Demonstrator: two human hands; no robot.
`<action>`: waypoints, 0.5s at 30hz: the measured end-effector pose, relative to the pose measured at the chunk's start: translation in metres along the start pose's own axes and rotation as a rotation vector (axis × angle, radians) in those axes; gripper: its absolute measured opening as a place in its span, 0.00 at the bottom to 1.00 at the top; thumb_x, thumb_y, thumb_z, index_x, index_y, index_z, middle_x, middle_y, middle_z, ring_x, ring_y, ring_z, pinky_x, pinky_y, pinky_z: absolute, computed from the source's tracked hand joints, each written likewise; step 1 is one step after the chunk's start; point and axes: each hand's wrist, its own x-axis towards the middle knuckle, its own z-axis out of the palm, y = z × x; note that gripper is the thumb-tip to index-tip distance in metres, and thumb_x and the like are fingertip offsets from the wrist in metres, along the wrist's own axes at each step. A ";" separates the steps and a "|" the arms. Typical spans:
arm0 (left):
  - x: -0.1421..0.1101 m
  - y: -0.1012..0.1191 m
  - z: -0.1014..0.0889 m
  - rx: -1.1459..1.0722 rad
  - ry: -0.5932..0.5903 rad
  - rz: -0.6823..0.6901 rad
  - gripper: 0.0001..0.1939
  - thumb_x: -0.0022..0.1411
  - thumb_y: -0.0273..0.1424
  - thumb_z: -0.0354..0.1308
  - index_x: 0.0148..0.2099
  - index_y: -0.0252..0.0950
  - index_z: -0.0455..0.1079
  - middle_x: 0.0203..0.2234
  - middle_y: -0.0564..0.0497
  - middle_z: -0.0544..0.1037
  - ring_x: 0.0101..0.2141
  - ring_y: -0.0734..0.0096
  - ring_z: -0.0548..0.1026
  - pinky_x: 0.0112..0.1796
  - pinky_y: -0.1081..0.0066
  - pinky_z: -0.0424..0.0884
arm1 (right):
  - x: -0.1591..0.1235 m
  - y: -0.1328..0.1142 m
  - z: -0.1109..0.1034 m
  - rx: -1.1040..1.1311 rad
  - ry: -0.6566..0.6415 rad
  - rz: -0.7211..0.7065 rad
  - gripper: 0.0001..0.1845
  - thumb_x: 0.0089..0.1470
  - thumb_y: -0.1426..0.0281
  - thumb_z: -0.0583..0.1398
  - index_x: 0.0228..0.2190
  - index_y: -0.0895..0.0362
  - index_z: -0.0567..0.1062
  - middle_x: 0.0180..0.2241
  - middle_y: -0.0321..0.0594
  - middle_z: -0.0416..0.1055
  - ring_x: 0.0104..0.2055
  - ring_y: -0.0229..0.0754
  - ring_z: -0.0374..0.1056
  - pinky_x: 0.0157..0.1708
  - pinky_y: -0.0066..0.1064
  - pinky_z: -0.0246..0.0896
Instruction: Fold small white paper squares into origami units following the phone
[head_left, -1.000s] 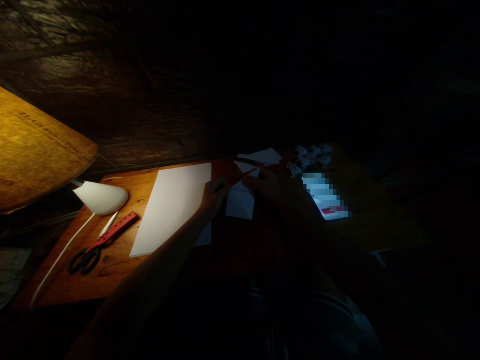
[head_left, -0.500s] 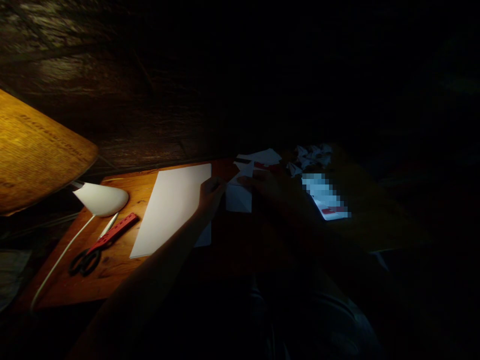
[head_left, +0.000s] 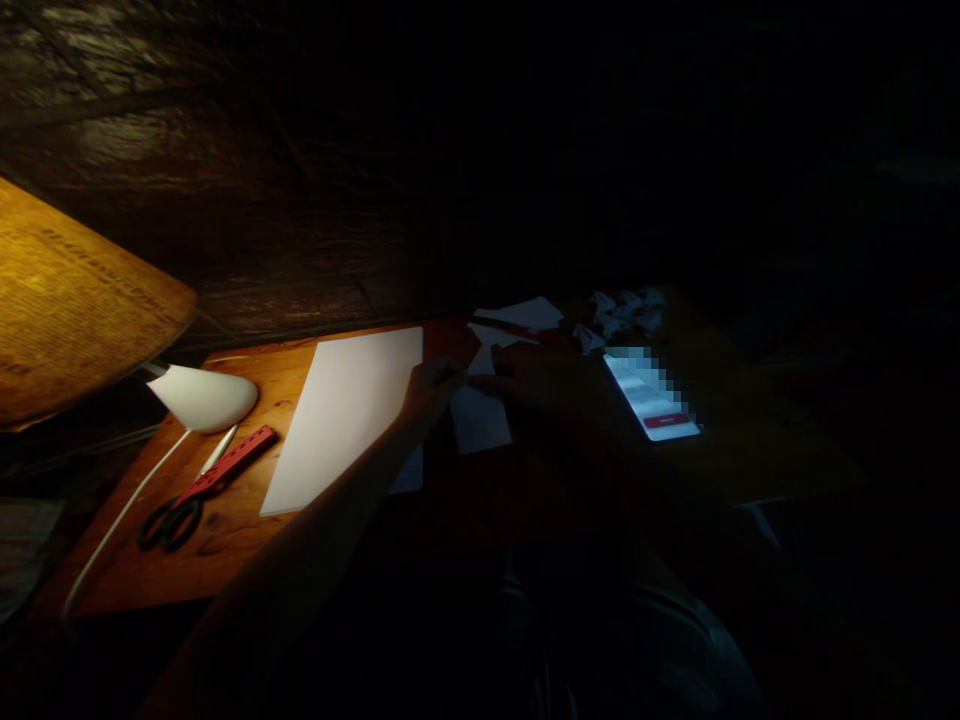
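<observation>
A small piece of white paper [head_left: 481,420] is between my two hands, over the dim middle of the wooden table. My left hand [head_left: 433,385] is closed on its upper left edge, thumb and fingers pinched together. From the other side my right hand [head_left: 517,372] grips the same paper near its top, its fingers bent and partly lost in shadow. The two sets of fingertips nearly meet. Just left of my left hand lies a large stack of white paper sheets [head_left: 352,410], partly covered by my forearm.
Black-handled scissors [head_left: 171,522] with a red perforated strip [head_left: 231,465] lie at left, by a white lamp base [head_left: 210,398] and cord. A lit phone [head_left: 652,395] lies right. Behind are paper scraps [head_left: 525,315], a dark-and-red slender object [head_left: 510,328] and several folded paper pieces [head_left: 619,315].
The small paper has tilted and its lower end has moved toward me. Both hands have drawn closer together near its top. The phone's screen picture differs.
</observation>
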 end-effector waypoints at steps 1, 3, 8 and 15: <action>0.000 0.000 0.000 -0.006 -0.005 0.001 0.10 0.49 0.36 0.61 0.27 0.35 0.68 0.19 0.56 0.67 0.23 0.75 0.63 0.26 0.72 0.56 | 0.000 0.000 0.000 0.014 -0.006 -0.010 0.21 0.45 0.59 0.71 0.17 0.55 0.68 0.22 0.39 0.70 0.31 0.43 0.66 0.28 0.31 0.56; 0.001 -0.002 -0.001 -0.023 -0.012 0.005 0.09 0.48 0.36 0.61 0.26 0.35 0.68 0.19 0.56 0.67 0.23 0.75 0.62 0.26 0.73 0.55 | 0.002 0.004 0.000 0.071 -0.001 -0.017 0.19 0.45 0.60 0.71 0.18 0.55 0.70 0.24 0.40 0.71 0.32 0.45 0.67 0.30 0.33 0.57; 0.003 -0.005 -0.002 -0.037 -0.072 -0.003 0.07 0.46 0.33 0.58 0.24 0.36 0.64 0.17 0.57 0.61 0.21 0.76 0.58 0.24 0.73 0.51 | 0.012 0.020 0.007 0.212 0.033 -0.012 0.15 0.43 0.61 0.70 0.19 0.54 0.71 0.25 0.39 0.72 0.30 0.43 0.66 0.30 0.33 0.60; 0.003 -0.004 -0.001 -0.013 -0.148 -0.003 0.09 0.48 0.35 0.58 0.24 0.36 0.63 0.17 0.57 0.61 0.21 0.77 0.57 0.23 0.74 0.50 | 0.014 0.026 0.008 0.168 -0.009 -0.107 0.17 0.43 0.57 0.70 0.18 0.55 0.73 0.23 0.38 0.73 0.29 0.42 0.66 0.30 0.33 0.61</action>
